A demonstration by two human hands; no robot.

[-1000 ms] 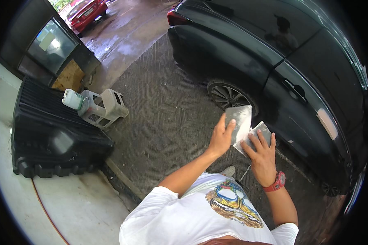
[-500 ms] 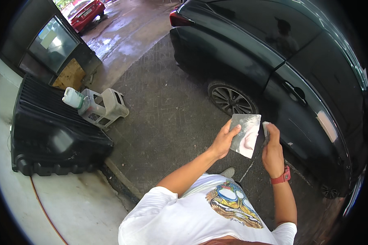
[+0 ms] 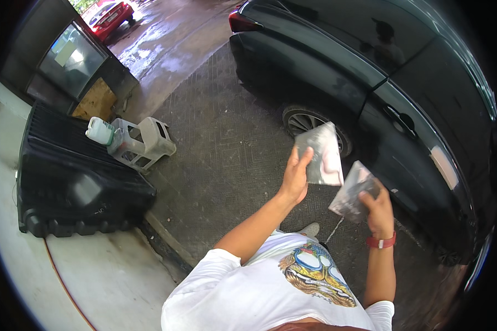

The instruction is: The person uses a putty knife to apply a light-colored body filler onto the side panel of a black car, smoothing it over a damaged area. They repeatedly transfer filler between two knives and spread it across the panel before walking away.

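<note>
Head view: grey cloth (image 3: 321, 155) pinched in left hand (image 3: 296, 177), second cloth (image 3: 352, 190) clenched in right hand (image 3: 376, 205); dark car (image 3: 370, 94) not yet touched.

Both arms are raised in front of the chest, forearms bare, elbows bent. Left arm angles up and to the right from the white sleeve; the left hand (image 3: 295, 179) is open-ish, palm turned away, fingers (image 3: 305, 157) extended upward and pressed flat to what it holds, thumb hard to make out. Right forearm runs nearly straight up from the lower edge, with a red band at the wrist. The right hand (image 3: 376, 205) sits lower than the left and just beside it, fingers curled in a closed grip, knuckles toward the camera. The hands are close but not touching.
</note>
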